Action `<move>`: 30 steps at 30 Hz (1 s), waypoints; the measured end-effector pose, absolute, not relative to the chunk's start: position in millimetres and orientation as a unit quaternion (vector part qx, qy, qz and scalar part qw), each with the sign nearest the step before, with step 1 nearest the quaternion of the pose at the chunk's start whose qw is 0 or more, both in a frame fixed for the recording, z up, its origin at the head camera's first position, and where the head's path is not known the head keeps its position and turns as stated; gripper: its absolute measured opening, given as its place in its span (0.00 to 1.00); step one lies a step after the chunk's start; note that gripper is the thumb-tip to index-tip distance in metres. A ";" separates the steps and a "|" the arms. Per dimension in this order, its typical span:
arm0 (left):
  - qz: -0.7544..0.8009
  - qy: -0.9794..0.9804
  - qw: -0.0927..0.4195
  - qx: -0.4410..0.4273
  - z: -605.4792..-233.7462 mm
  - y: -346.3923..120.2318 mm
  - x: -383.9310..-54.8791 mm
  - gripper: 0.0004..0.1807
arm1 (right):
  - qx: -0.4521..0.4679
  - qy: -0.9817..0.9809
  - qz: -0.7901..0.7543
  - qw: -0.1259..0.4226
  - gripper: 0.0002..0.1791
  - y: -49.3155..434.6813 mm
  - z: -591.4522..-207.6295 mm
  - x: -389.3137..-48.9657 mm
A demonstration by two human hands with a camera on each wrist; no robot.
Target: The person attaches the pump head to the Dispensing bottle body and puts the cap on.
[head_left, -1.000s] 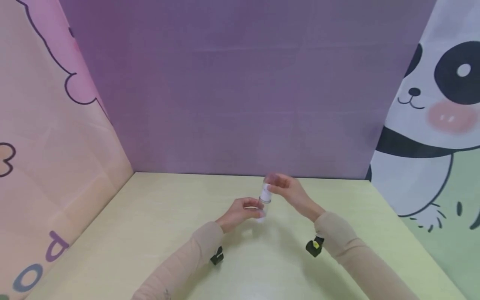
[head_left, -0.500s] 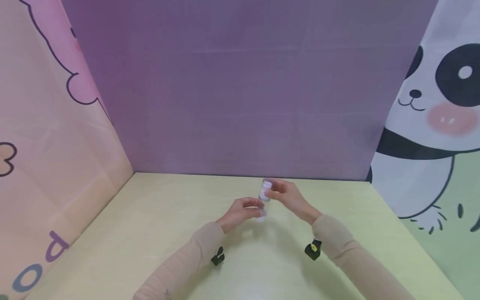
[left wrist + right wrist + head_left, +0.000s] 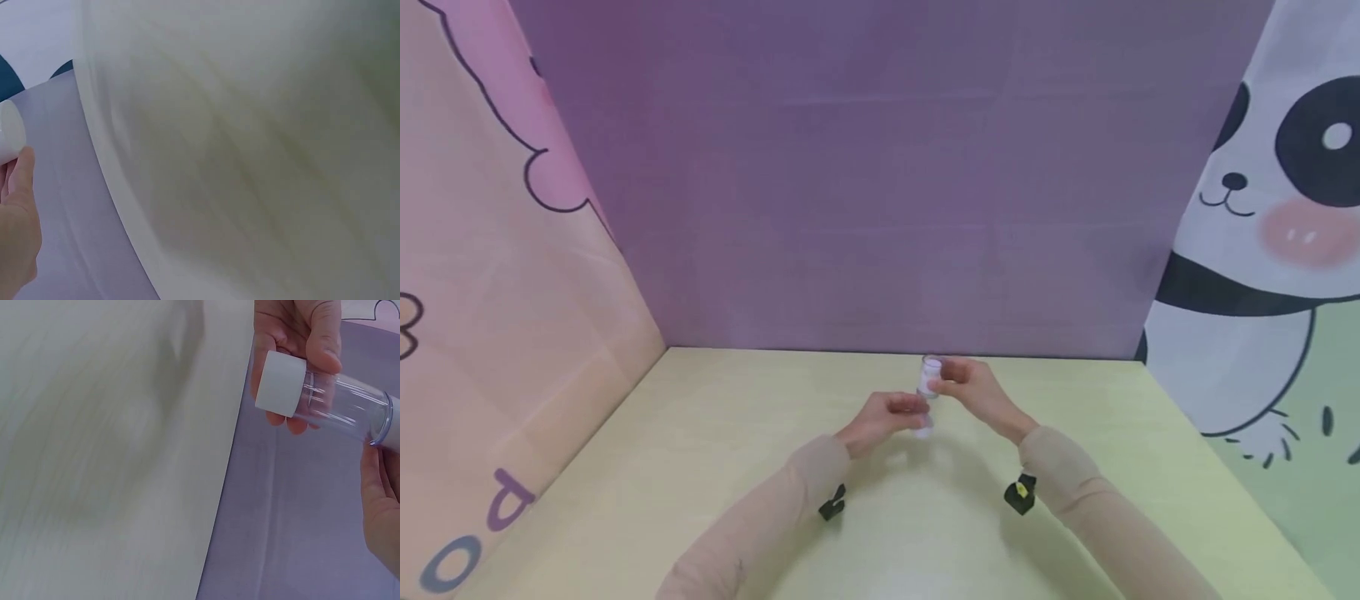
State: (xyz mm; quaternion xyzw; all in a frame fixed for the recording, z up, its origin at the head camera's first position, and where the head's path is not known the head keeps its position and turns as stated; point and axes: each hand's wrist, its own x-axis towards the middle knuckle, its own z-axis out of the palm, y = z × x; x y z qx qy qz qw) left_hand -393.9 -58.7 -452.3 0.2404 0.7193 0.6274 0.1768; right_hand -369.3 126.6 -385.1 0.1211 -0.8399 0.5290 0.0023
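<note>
A small clear cylindrical bottle with a white cap is held in the air above the table. In the head view it stands slightly tilted, its white upper part topped by a clear rim and its white cap lowest. My left hand pinches the lower end between thumb and fingers; the right wrist view has its thumb on the clear wall beside the cap. With thumb and fingers, my right hand grips the white upper part. Only the cap's end and part of the left hand appear in the left wrist view.
A pale yellow table lies under both arms. Behind it rises a purple backdrop, with a printed pink panel on the left and a panda panel on the right. Black camera mounts hang below the wrists.
My right hand was blurred at the bottle's top; it has come down slightly and now grips the white upper part, leaving the rim visible. The left hand has barely moved.
</note>
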 end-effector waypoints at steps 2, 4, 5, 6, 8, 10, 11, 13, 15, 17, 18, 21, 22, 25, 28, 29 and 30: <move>0.619 0.728 0.172 0.239 -451.3 -58.5 -396.3 0.22 | 0.122 -0.841 0.527 0.008 0.24 126.4 -383.7 -370.8; 0.614 0.735 0.168 0.233 -450.3 -57.8 -398.2 0.22 | 0.123 -0.843 0.524 0.014 0.23 126.3 -382.6 -372.3; 0.614 0.736 0.166 0.232 -450.5 -57.2 -399.4 0.22 | 0.124 -0.843 0.523 0.017 0.22 126.3 -382.3 -373.0; 0.614 0.737 0.165 0.229 -450.6 -56.6 -400.3 0.22 | 0.125 -0.843 0.523 0.019 0.22 126.1 -382.2 -373.5; 0.617 0.735 0.160 0.231 -451.2 -55.5 -401.7 0.23 | 0.126 -0.841 0.525 0.023 0.21 125.9 -382.5 -374.2; 0.620 0.732 0.157 0.234 -451.1 -54.9 -402.5 0.23 | 0.127 -0.839 0.528 0.028 0.21 125.6 -383.2 -374.6; 0.621 0.731 0.155 0.236 -450.9 -54.7 -402.7 0.23 | 0.127 -0.840 0.527 0.032 0.21 125.5 -383.7 -374.7; 0.622 0.729 0.156 0.240 -449.9 -55.1 -402.4 0.23 | 0.129 -0.840 0.525 0.040 0.21 125.2 -384.6 -375.0; 0.623 0.727 0.159 0.240 -447.1 -56.2 -400.8 0.22 | 0.129 -0.842 0.523 0.045 0.21 124.8 -385.7 -375.5; 0.624 0.726 0.159 0.244 -441.2 -56.9 -396.4 0.21 | 0.128 -0.841 0.524 0.045 0.21 125.0 -385.2 -375.3; 0.624 0.725 0.159 0.245 -438.0 -57.3 -394.1 0.20 | 0.128 -0.841 0.525 0.043 0.20 125.2 -384.7 -375.1; 0.624 0.724 0.150 0.252 -428.8 -57.2 -387.1 0.19 | 0.126 -0.843 0.522 0.042 0.19 126.1 -383.0 -375.4; 0.624 0.724 0.147 0.255 -426.6 -56.8 -385.5 0.18 | 0.123 -0.844 0.520 0.042 0.19 126.5 -382.1 -375.4; 0.627 0.722 0.138 0.257 -426.5 -54.3 -386.1 0.18 | 0.128 -0.851 0.507 0.045 0.19 127.5 -379.0 -375.0; 0.629 0.725 0.135 0.246 -433.1 -52.0 -392.9 0.19 | 0.140 -0.853 0.502 0.039 0.19 126.7 -376.0 -375.3; 0.627 0.728 0.134 0.240 -435.5 -51.1 -395.6 0.20 | 0.144 -0.853 0.500 0.038 0.20 126.8 -375.1 -375.5; 0.624 0.733 0.133 0.235 -437.7 -50.2 -398.3 0.20 | 0.147 -0.853 0.500 0.036 0.20 127.1 -374.8 -376.2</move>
